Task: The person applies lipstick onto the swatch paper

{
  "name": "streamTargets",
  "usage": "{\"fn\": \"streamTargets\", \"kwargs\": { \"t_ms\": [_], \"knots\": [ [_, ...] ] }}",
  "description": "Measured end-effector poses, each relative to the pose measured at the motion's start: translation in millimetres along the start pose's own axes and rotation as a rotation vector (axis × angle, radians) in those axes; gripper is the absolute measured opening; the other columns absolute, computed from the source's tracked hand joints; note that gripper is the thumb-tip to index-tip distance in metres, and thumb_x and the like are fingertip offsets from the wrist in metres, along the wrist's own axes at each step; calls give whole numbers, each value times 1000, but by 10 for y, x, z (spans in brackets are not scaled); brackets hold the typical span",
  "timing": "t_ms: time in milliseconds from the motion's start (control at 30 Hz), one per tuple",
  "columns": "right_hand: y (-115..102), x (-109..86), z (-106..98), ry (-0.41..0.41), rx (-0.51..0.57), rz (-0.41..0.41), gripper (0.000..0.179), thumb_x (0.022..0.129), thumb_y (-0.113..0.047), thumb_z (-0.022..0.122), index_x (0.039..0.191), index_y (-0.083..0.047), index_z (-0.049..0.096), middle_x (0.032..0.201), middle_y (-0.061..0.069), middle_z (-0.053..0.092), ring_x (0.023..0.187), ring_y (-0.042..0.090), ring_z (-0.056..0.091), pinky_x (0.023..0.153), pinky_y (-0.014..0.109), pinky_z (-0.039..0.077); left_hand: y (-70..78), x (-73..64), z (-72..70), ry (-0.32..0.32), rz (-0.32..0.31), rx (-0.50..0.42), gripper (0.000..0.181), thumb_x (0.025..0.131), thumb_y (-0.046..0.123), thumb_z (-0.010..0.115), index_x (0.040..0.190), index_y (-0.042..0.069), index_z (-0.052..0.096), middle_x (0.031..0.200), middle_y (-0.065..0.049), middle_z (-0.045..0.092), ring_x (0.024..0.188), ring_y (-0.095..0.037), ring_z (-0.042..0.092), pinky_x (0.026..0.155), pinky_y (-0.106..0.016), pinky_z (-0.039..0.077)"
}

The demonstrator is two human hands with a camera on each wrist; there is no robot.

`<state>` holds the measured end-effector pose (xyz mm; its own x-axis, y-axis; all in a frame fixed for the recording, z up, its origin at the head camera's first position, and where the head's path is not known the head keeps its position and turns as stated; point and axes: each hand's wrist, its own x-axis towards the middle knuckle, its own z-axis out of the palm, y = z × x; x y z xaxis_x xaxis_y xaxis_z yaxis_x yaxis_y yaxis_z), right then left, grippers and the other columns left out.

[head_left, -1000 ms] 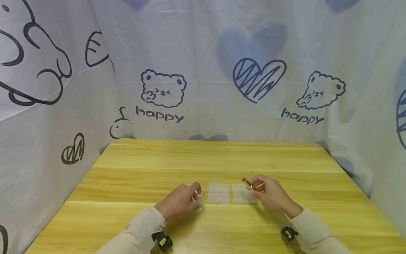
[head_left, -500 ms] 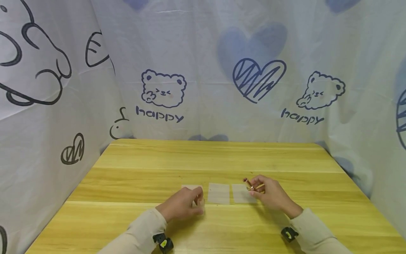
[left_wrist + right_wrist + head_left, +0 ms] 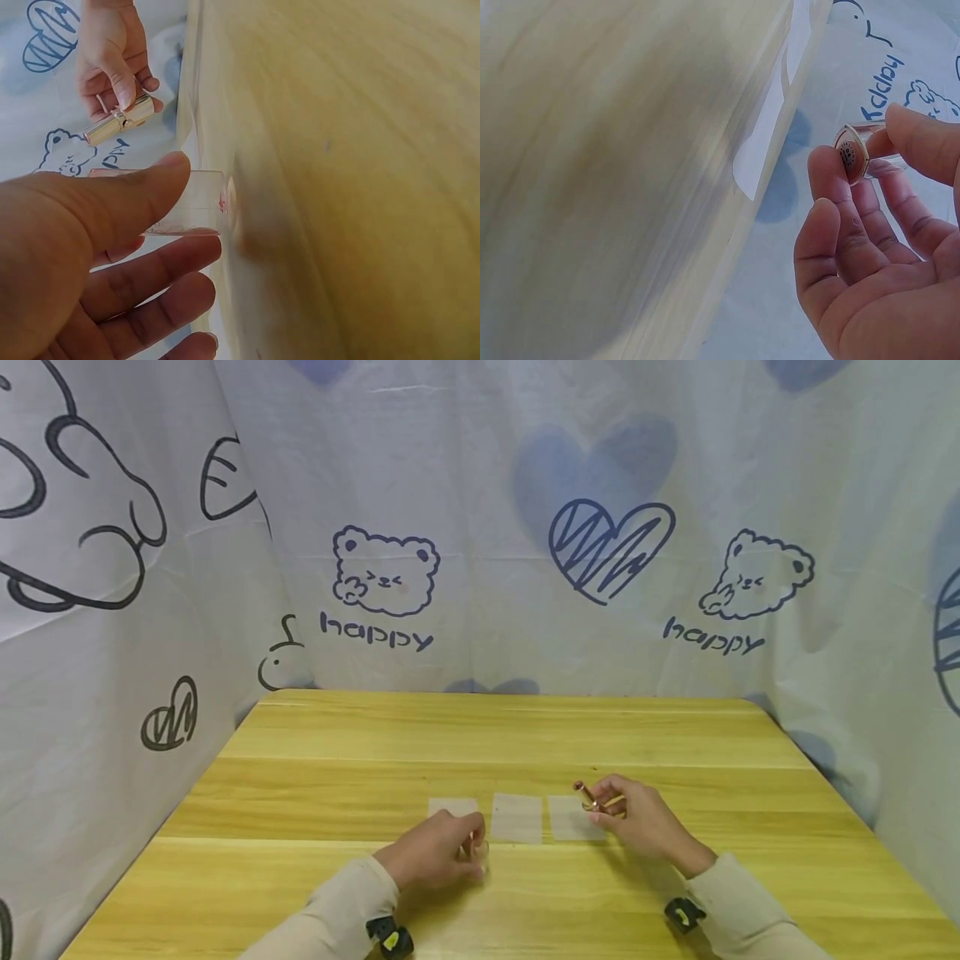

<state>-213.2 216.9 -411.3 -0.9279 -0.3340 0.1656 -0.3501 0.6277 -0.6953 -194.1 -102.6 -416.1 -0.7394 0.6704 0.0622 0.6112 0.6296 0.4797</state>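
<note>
My left hand (image 3: 437,850) pinches a small clear plastic piece, like a cap or tube (image 3: 199,201), between thumb and fingers, low over the table just in front of the left paper square (image 3: 452,805). A reddish mark shows at its far end; its other end is hidden by the thumb. My right hand (image 3: 643,818) holds a shiny gold, lipstick-like tube (image 3: 584,792), tilted, above the right paper square (image 3: 566,820). In the left wrist view this tube has a bow-like ornament at its middle. The right wrist view shows its faceted end with a round printed label (image 3: 848,154).
A middle paper square (image 3: 517,818) lies between the hands on the yellow wooden table (image 3: 480,735). White curtains (image 3: 480,635) with drawn hearts and bears hang behind the table and at both sides. Each wrist wears a black strap device (image 3: 684,913).
My left hand has moved a little toward me and to the right with the clear piece, uncovering part of the left paper square. The right hand stays almost still with the gold tube.
</note>
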Motion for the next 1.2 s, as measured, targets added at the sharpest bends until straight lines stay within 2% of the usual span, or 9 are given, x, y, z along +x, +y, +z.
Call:
{"fn": "streamTargets", "kwargs": {
  "t_ms": [167, 433, 767, 933, 1067, 1200],
  "knots": [
    [-16, -2, 7, -3, 12, 2, 20, 88, -4, 71, 106, -2, 63, 96, 3, 64, 83, 16, 65, 70, 25, 54, 20, 15, 30, -16, 8, 5, 30, 82, 22, 80, 91, 16, 52, 84, 2, 67, 79, -7, 62, 69, -22, 50],
    [-24, 11, 20, -13, 4, -28, 20, 88, -4, 71, 106, -2, 62, 96, 4, 63, 82, 16, 64, 71, 24, 53, 95, 93, 92, -39, 23, 30, 30, 82, 25, 80, 91, 18, 52, 80, 10, 58, 66, -3, 46, 65, -20, 43],
    [-47, 25, 23, -30, 4, -45, 21, 88, -6, 71, 107, -2, 62, 97, 4, 63, 83, 15, 64, 71, 23, 53, 154, 113, 95, -37, 2, 33, 31, 82, 26, 80, 92, 18, 52, 84, 9, 61, 71, -3, 51, 68, -21, 46],
    [-67, 37, 9, -29, 11, -52, 21, 89, -8, 70, 108, -3, 62, 98, 4, 63, 83, 15, 64, 70, 24, 53, 153, 121, 32, -51, -6, -5, 33, 83, 30, 78, 98, 18, 51, 94, 2, 67, 82, -7, 59, 72, -24, 48],
    [-88, 41, 16, -32, 19, -59, 20, 89, -7, 70, 107, -3, 62, 98, 4, 63, 83, 16, 64, 70, 24, 53, 148, 123, -25, -80, -27, -84, 32, 86, 34, 75, 101, 16, 52, 97, 1, 67, 76, -5, 59, 71, -24, 48],
    [-113, 39, 18, -44, 22, -63, 21, 89, -8, 71, 107, -3, 62, 98, 4, 63, 83, 15, 64, 70, 24, 53, 146, 131, -55, -91, -7, -132, 33, 88, 33, 73, 104, 12, 53, 98, -1, 68, 69, -2, 56, 71, -23, 48]
  ]
}}
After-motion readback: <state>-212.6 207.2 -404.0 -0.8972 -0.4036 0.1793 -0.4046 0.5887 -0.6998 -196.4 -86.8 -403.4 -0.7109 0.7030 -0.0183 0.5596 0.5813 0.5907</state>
